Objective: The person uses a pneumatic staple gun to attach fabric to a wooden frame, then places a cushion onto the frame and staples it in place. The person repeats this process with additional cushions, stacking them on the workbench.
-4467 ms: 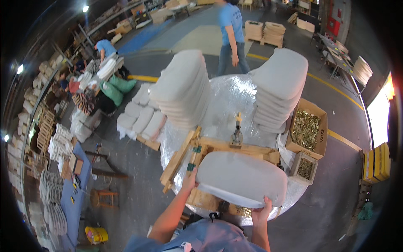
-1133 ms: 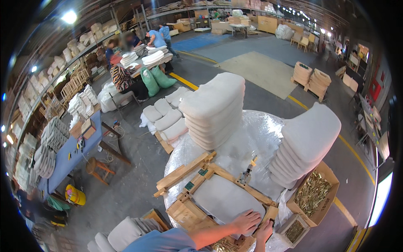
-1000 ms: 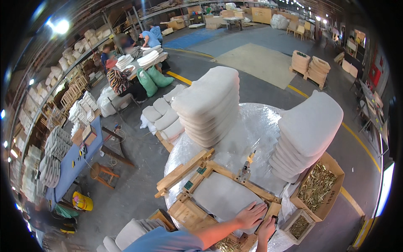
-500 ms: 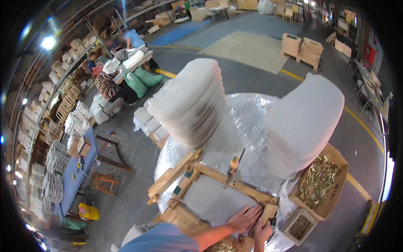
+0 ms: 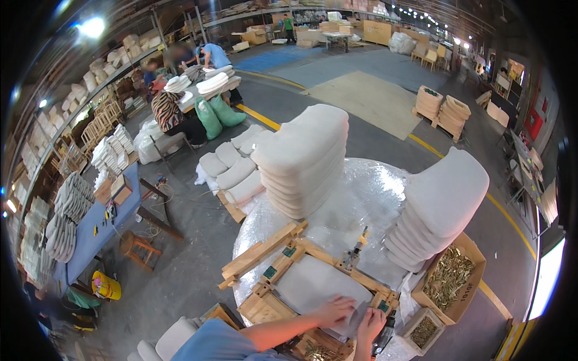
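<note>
A grey cushioned pad [image 5: 313, 278] lies inside a wooden frame jig [image 5: 265, 310] in front of me. My left hand [image 5: 335, 312] rests on the pad near its right end, fingers apart. Beside it, my right hand [image 5: 371, 325] has its fingers drawn together at the right corner of the pad, next to the frame's end block; what they grip, if anything, is hidden. A toggle clamp [image 5: 352, 257] stands on the far rail of the jig. Small metal pieces [image 5: 318, 350] lie in a wooden box by my forearms.
Two tall stacks of grey cushioned pads, the left stack [image 5: 304, 159] and the right stack [image 5: 442, 201], stand on a plastic-wrapped round surface [image 5: 355, 192]. At right are a cardboard box [image 5: 466, 295] of metal hardware and a smaller box [image 5: 435, 337]. Co-workers sit at the far left.
My left hand's fingers have lifted and bent a little on the pad. My right hand has shifted from the wooden end block toward the pad's corner. The view has tilted upward.
</note>
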Tool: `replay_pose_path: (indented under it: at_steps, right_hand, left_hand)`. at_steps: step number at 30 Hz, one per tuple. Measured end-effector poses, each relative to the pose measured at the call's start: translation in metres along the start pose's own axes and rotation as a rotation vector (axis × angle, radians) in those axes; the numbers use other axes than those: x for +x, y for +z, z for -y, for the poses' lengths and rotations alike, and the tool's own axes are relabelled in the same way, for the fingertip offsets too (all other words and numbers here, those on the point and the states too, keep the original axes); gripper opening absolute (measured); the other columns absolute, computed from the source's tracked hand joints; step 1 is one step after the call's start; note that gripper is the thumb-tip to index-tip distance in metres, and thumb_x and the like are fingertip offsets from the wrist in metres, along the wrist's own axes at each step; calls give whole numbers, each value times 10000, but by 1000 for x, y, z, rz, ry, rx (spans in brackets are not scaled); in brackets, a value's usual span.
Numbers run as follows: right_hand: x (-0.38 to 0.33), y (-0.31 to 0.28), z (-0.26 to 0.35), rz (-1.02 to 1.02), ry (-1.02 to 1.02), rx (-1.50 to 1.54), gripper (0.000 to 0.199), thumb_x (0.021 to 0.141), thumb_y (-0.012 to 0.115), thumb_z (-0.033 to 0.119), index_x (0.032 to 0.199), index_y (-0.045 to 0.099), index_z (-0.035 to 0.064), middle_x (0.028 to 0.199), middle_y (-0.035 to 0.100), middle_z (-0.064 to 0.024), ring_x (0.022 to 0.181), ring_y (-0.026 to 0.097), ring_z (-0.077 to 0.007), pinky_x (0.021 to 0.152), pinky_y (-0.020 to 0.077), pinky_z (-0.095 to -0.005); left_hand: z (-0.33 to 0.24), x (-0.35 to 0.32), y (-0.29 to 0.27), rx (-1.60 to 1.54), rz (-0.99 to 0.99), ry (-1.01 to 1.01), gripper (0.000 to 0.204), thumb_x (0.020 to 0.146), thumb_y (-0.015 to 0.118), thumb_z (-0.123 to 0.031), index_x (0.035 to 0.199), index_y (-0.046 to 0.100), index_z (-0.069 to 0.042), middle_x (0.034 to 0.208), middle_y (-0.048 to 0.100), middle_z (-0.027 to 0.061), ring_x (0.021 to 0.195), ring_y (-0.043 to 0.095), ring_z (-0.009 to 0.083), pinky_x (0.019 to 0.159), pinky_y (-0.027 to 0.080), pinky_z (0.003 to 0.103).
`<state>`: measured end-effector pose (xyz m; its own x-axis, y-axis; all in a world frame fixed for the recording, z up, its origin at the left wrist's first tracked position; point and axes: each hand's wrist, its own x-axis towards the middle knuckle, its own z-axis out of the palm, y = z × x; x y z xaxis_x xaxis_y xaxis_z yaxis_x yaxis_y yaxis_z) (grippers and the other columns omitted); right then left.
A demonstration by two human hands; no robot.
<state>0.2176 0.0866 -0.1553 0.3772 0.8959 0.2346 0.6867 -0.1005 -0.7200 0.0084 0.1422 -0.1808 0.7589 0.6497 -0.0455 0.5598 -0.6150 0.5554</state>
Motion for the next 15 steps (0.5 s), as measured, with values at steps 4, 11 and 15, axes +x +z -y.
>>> replay_pose_path:
  at_steps: [4, 11, 15]
  right_hand:
    - [35, 3, 22, -39, -34, -88, 206, 1035, 656, 148, 1197, 659, 21, 1271, 655, -197, 1206, 586, -419, 1076, 432, -533]
    - [53, 34, 19, 100, -46, -359, 537, 1060, 641, 282, 1533, 540, 48, 1608, 521, -205, 1560, 405, -426, 1311, 268, -579]
    - [56, 36, 10, 133, -43, -380, 540, 1074, 619, 301, 1545, 526, 54, 1621, 512, -194, 1564, 400, -407, 1312, 256, -574]
  left_hand:
    - [34, -61, -99, 293, -140, -563, 708, 1021, 651, -333, 1639, 424, -73, 1780, 295, 216, 1665, 260, 401, 1354, 209, 567]
    - [108, -125, -103, 81, -214, -836, 891, 1037, 632, -403, 1728, 226, -13, 1813, 216, 242, 1692, 199, 393, 1358, 220, 556]
    - [98, -127, -93, 65, -316, -814, 855, 1037, 630, -406, 1697, 278, 8, 1783, 287, 236, 1658, 277, 387, 1343, 259, 552]
